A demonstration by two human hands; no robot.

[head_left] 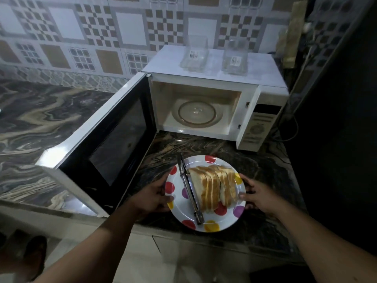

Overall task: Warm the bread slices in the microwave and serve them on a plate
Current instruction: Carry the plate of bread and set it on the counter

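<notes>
A white plate (224,222) with coloured dots sits on the dark marbled counter in front of the microwave. Several bread slices (214,186) stand in a row on it, with metal tongs (188,188) lying to their left. My left hand (156,196) grips the plate's left rim and my right hand (256,196) grips its right rim. The white microwave (263,119) stands behind, its door (114,137) swung wide open to the left. Its glass turntable (196,113) is bare.
Two clear glass containers (194,54) (234,57) stand on top of the microwave. A tiled wall runs behind. The marbled counter (40,119) stretches left. A dark surface (336,139) closes off the right side, with cables beside the microwave.
</notes>
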